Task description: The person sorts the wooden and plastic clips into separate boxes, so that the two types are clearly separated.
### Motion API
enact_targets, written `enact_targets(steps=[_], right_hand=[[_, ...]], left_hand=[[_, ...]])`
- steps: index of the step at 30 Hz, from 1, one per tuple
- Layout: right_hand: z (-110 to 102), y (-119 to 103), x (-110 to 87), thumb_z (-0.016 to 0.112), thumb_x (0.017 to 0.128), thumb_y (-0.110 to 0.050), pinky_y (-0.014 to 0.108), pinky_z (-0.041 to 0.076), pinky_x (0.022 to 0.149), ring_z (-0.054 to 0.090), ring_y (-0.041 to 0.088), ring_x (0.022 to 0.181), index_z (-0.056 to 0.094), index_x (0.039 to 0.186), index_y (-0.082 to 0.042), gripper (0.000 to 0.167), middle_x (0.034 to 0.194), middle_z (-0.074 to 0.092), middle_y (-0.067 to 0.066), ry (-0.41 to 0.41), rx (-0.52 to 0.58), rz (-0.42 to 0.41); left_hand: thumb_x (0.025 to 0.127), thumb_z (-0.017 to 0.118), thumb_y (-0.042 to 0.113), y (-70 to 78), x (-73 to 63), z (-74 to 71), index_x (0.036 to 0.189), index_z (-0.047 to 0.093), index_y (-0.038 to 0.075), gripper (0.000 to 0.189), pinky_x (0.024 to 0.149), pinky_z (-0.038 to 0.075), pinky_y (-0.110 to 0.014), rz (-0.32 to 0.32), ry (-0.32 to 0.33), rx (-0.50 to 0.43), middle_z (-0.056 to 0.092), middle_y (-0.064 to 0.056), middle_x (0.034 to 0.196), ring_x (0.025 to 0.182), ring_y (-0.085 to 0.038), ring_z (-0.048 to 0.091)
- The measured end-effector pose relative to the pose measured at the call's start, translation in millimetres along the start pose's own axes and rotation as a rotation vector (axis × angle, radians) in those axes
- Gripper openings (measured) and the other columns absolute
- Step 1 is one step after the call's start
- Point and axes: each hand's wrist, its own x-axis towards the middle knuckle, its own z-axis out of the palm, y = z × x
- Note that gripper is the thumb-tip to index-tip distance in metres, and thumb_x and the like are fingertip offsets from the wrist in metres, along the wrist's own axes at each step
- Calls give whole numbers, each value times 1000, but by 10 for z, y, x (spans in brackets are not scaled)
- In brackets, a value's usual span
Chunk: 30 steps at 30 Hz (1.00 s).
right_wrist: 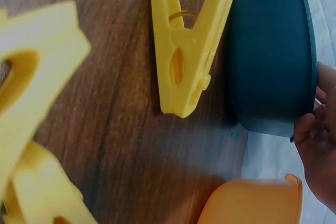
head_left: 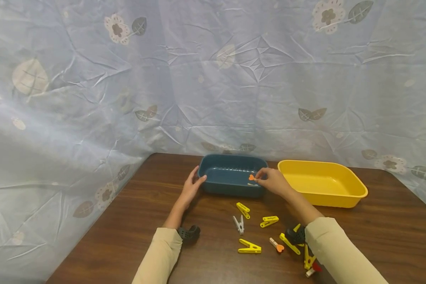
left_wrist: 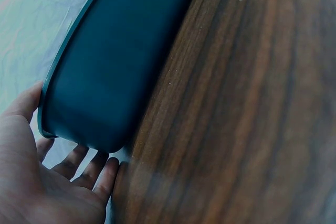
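My left hand [head_left: 191, 189] is at the left end of the blue tub [head_left: 230, 190]. In the left wrist view its thumb [left_wrist: 29, 100] touches the rim and its extended fingers [left_wrist: 89, 169] lie along the end wall. My right hand [head_left: 271, 181] reaches over the tub's front right corner, pinching a small clothespin with an orange heart [head_left: 251, 177]. Below that heart, a small pale shape shows, too small to name. In the right wrist view the right hand [right_wrist: 321, 135] is partly cut off and the clothespin is hidden.
A yellow tub [head_left: 326, 200] stands to the right. In front lie several yellow clips [head_left: 250, 247], a grey clip [head_left: 239, 225], another orange-heart clothespin [head_left: 277, 245] and a red-topped clothespin [head_left: 313, 269]. The right forearm hangs over some clips. A patterned curtain [head_left: 213, 98] hangs behind the table.
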Motion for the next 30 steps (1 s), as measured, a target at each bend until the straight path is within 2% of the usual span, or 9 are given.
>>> enact_targets(steps=[3, 6, 10, 16, 21, 27, 30], right_hand=[[13, -11, -4, 68, 83, -13, 30, 43, 57, 51, 13, 62, 66, 86, -6, 8, 81, 63, 2, 1, -19, 11], [19, -26, -9, 68, 83, -14, 32, 44, 58, 52, 15, 64, 66, 87, -6, 9, 81, 63, 2, 0, -24, 30], [27, -35, -17, 67, 83, -15, 31, 45, 59, 53, 16, 66, 66, 87, -6, 9, 82, 62, 2, -5, -25, 55], [27, -51, -22, 67, 84, -14, 32, 45, 59, 51, 16, 64, 66, 88, -6, 8, 83, 62, 3, -2, -18, 70], [21, -76, -30, 67, 84, -13, 35, 46, 62, 53, 18, 69, 66, 88, -6, 8, 84, 62, 3, -1, -15, 73], [27, -76, -26, 67, 84, -14, 38, 47, 66, 56, 21, 75, 66, 88, -7, 8, 84, 62, 4, 3, -19, 71], [27, -71, -22, 67, 84, -14, 38, 47, 66, 56, 22, 75, 66, 87, -6, 8, 83, 62, 4, 6, -21, 67]], left_hand=[[92, 57, 30, -28, 14, 7, 144, 26, 7, 65, 102, 25, -49, -2, 21, 18, 24, -23, 144, 129, -39, 25], [90, 58, 34, -150, 78, 9, 145, 27, 9, 68, 102, 24, -48, 12, 38, 21, 25, -23, 144, 129, -38, 26], [90, 58, 32, -147, 84, 10, 145, 26, 8, 67, 102, 24, -48, 9, 37, 20, 26, -24, 143, 129, -38, 27], [89, 59, 34, -143, 85, 12, 144, 29, 13, 66, 102, 27, -47, -7, 47, 32, 29, -23, 142, 128, -36, 30], [89, 59, 34, -151, 87, 11, 144, 28, 13, 67, 101, 27, -47, -9, 51, 29, 29, -23, 142, 128, -36, 31], [90, 60, 31, -109, 71, -2, 145, 27, 10, 68, 102, 25, -48, -15, 37, 12, 28, -25, 142, 128, -37, 29], [91, 58, 26, 15, 4, 0, 144, 26, 4, 65, 101, 26, -50, -4, 23, 12, 27, -29, 141, 127, -41, 29]])
